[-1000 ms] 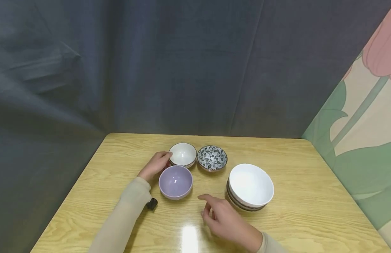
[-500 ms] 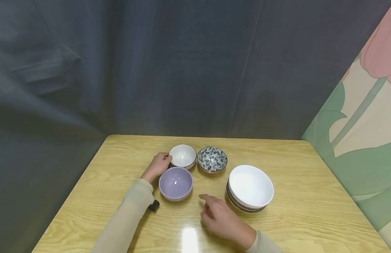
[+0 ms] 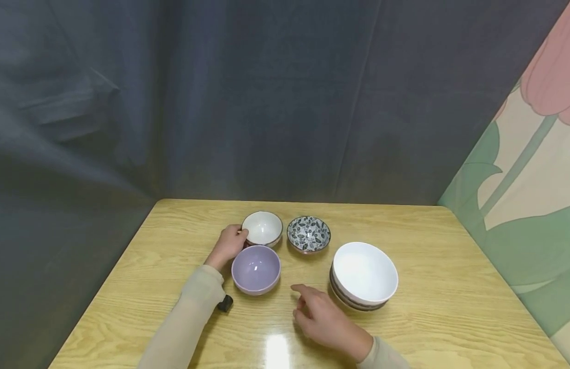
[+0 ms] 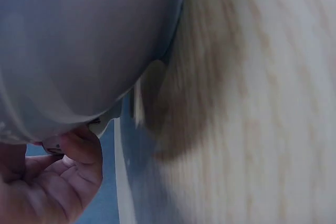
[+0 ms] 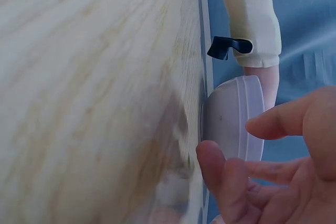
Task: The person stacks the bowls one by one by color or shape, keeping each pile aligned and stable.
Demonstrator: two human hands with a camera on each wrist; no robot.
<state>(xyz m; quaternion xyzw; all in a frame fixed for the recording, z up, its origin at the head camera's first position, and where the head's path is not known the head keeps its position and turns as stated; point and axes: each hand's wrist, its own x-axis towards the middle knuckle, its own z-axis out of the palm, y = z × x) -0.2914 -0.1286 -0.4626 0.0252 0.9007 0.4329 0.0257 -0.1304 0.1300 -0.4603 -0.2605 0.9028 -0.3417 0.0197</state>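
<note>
At the back of the table, my left hand (image 3: pixel 230 242) grips the left side of a small white bowl with a dark rim (image 3: pixel 262 227), thumb over the edge. A purple bowl (image 3: pixel 256 269) stands just in front of it and, in the left wrist view, this purple bowl (image 4: pixel 79 45) hides most of what the fingers (image 4: pixel 84 153) hold. Close on the right of the white bowl is a bowl with a dark leaf pattern (image 3: pixel 309 234). My right hand (image 3: pixel 326 320) hovers low over the front of the table, index finger extended, the others loosely bent, holding nothing.
Right of the right hand, a large white bowl (image 3: pixel 365 271) sits on top of dark-rimmed bowls (image 3: pixel 354 303) in a stack. A black wrist camera mount (image 3: pixel 225 303) sticks out from the left sleeve. Dark curtains (image 3: pixel 275 102) hang behind the wooden table (image 3: pixel 432 287).
The white bowl has shifted slightly left with my left hand, and a narrow gap now shows between it and the patterned bowl. My right hand has hardly moved.
</note>
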